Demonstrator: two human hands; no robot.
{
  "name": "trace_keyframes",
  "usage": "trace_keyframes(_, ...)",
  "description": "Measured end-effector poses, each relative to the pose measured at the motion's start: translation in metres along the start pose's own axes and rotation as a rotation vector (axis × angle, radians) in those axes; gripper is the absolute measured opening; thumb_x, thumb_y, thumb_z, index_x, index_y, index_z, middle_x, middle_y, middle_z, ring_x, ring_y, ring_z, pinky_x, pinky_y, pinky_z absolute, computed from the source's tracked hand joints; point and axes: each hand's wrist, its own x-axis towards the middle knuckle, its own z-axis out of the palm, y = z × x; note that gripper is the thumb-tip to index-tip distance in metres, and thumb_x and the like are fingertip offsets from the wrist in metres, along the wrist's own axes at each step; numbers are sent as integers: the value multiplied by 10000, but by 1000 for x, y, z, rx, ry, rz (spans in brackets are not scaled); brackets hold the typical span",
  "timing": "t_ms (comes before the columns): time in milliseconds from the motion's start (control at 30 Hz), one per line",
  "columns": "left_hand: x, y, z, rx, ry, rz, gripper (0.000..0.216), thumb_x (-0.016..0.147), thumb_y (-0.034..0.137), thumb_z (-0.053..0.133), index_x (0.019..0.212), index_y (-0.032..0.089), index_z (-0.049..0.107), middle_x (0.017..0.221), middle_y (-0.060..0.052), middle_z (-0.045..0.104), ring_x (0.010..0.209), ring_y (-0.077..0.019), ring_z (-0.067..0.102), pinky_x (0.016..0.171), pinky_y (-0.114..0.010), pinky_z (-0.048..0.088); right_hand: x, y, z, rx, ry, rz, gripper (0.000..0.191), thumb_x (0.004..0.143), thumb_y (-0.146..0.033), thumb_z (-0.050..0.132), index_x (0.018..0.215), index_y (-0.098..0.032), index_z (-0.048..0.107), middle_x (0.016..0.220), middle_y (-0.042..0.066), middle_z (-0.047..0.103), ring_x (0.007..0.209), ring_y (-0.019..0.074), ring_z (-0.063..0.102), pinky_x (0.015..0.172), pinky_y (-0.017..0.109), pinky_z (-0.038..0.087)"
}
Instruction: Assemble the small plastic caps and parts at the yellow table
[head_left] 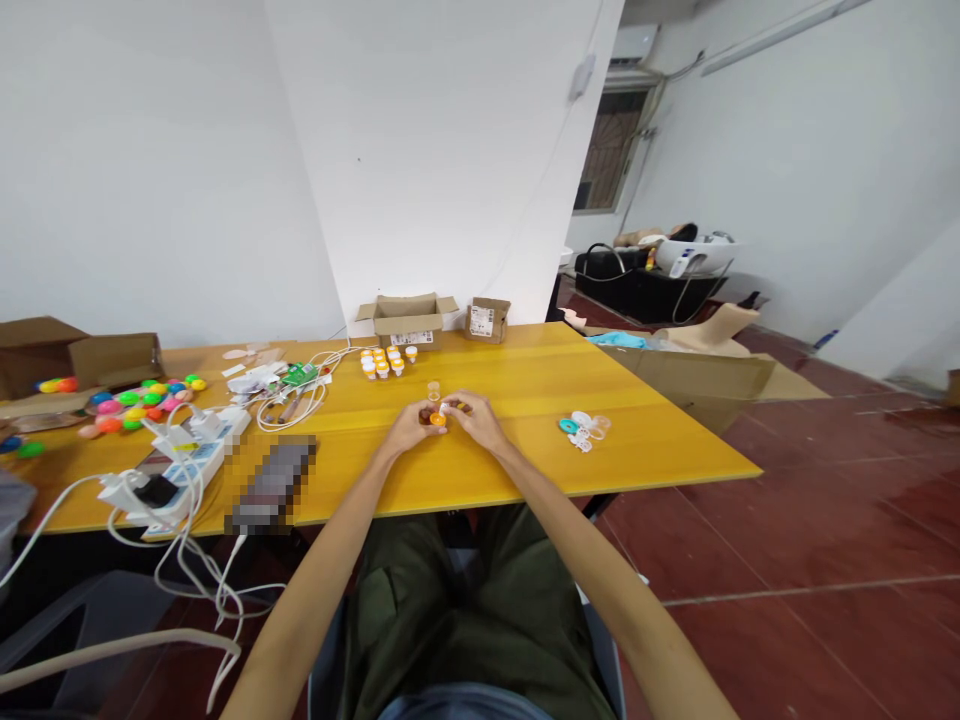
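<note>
Meeting over the table (517, 375), the two hands flanked a small orange part (438, 420), which sat between them and served as the middle of everything laid out. The left hand (411, 428) lay just left of the orange part, its fingers curled and closed on it. The right hand (472, 413) lay just right of the orange part, its fingertips pinched on a small white piece (444, 408); whether that piece was joined to the orange part was too small to tell.

Just beyond the orange part stood a clear cup (433, 390). Farther beyond it and to the left, white-and-orange cups (382, 369) stood in a close group, and behind these an open box (409, 325), with a smaller box (489, 322) well beyond the orange part and a little to its right.

Right of the orange part, well apart from it, lay a teal disc (568, 426), white bits (581, 440) and a clear dome (599, 428). To its left, near the table's edge, lay a phone (277, 480), masked by coarse pixels, then a power strip (202, 465) crowded with plugs. Far left of the orange part were coloured balls (135, 410); nearer, beyond the phone, a green board (301, 374) lay among white cables (262, 412).
</note>
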Motion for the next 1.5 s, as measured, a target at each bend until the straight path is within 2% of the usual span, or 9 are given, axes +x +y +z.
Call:
trace_keyframes(400, 0, -1, 0, 20, 1, 19, 257, 564, 309, 829, 757, 169, 732, 674, 17, 644, 651, -136, 531, 674, -277, 479, -2, 3, 2, -50, -38, -47, 125, 837, -336, 655, 838, -256, 751, 855, 35, 743, 804, 203, 665, 739, 320, 525)
trace_keyframes(933, 0, 0, 2, -44, -19, -12, 206, 572, 246, 821, 714, 163, 698, 647, 31, 612, 625, -123, 522, 655, -268, 460, -4, 1, 3, -84, -85, -108, 130, 880, -310, 636, 854, -270, 757, 873, 42, 721, 827, 207, 650, 793, 339, 516)
trace_keyframes(1500, 0, -1, 2, -81, -61, -20, 205, 581, 250, 807, 711, 144, 690, 658, 31, 598, 664, -129, 518, 684, -269, 446, -7, 4, 1, -281, -115, -238, 210, 948, -228, 563, 1021, -275, 755, 948, 48, 709, 879, 183, 669, 809, 300, 524)
